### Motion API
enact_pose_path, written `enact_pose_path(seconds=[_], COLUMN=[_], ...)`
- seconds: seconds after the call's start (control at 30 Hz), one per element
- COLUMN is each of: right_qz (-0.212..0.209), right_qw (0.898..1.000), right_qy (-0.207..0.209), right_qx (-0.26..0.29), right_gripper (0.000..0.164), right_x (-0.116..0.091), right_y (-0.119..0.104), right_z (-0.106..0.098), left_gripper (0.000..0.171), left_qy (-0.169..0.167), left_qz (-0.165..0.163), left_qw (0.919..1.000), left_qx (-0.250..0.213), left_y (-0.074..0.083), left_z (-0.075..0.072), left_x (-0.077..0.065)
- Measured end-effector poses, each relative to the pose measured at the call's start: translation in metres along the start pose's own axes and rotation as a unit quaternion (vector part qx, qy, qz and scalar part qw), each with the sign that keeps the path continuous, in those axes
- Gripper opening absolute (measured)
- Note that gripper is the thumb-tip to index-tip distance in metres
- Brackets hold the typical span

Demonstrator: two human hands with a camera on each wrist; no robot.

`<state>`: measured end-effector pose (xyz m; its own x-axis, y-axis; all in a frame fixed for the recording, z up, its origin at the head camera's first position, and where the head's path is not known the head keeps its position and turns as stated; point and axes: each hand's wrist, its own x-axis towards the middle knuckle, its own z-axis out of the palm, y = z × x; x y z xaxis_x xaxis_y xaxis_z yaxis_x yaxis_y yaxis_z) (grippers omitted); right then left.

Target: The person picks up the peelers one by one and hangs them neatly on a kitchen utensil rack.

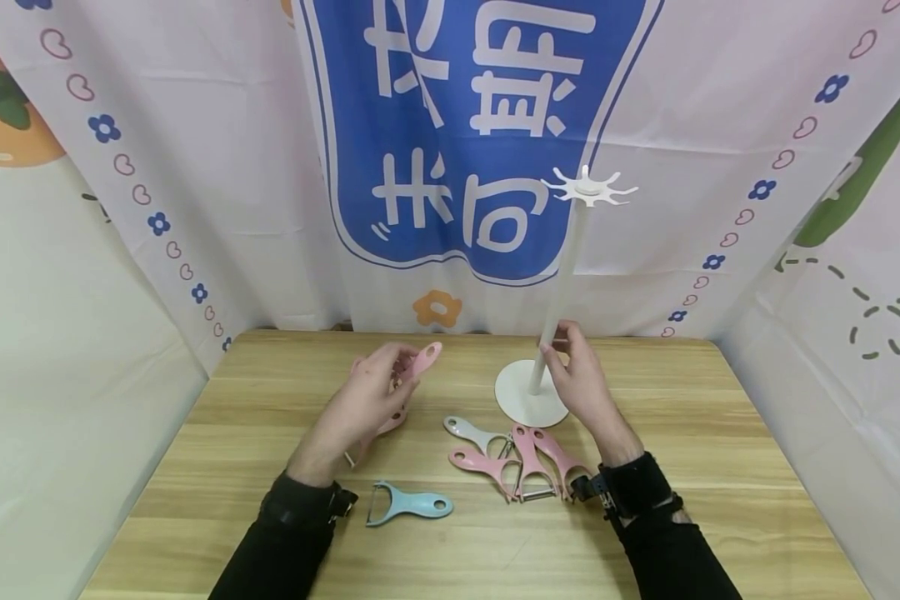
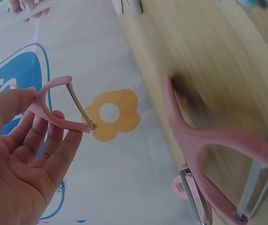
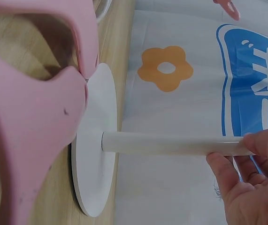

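Note:
My left hand [image 1: 360, 402] holds a pink peeler [image 2: 42, 104] above the table, thumb and fingers on its handle, with the blade end showing in the left wrist view. Below that hand lie other pink peelers [image 2: 185, 129], partly hidden from the head view. With fingertips and thumb, my right hand [image 1: 583, 383] pinches the pole [image 3: 166, 143] of a white stand, low down. The stand is upright on its round base [image 1: 512, 398], and a ring of curved hooks [image 1: 591, 192] with nothing on them tops it.
Before the stand, a pale peeler [image 1: 467, 430] and several pink peelers [image 1: 527, 454] lie close together. A blue peeler [image 1: 418, 504] rests apart, near my left wrist. Behind the wooden table [image 1: 682, 417] hangs a printed cloth [image 1: 270, 208].

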<state>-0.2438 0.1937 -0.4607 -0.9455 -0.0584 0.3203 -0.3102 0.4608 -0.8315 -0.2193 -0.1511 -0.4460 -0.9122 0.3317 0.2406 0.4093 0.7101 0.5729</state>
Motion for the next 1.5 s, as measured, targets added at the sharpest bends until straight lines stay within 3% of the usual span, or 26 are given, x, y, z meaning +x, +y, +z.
enact_pose_path(seconds=[0.37, 0.63, 0.9, 1.17, 1.5], right_qz=[0.001, -0.006, -0.005, -0.007, 0.001], right_qw=[1.000, 1.000, 1.000, 1.000, 1.000], right_qy=[-0.005, -0.011, -0.008, -0.009, -0.009], right_qx=[-0.007, -0.003, -0.006, -0.003, 0.006], right_gripper=[0.034, 0.035, 0.034, 0.033, 0.032], right_x=[-0.001, -0.001, -0.001, 0.000, -0.001], right_y=[-0.003, -0.001, -0.001, 0.000, -0.001], right_z=[-0.001, 0.003, 0.003, 0.002, 0.000], left_gripper=[0.042, 0.042, 0.040, 0.041, 0.040], left_qy=[0.033, 0.070, 0.084, 0.099, 0.119], left_qz=[0.015, 0.016, 0.064, 0.095, 0.127], left_qw=[0.9990, 0.9967, 0.9915, 0.9879, 0.9810], left_qx=[-0.026, -0.037, -0.076, -0.074, -0.084], left_y=[0.012, 0.034, 0.059, 0.086, 0.117], left_z=[-0.003, -0.014, -0.030, -0.043, -0.049], left_x=[-0.001, -0.001, 0.021, 0.043, 0.061])
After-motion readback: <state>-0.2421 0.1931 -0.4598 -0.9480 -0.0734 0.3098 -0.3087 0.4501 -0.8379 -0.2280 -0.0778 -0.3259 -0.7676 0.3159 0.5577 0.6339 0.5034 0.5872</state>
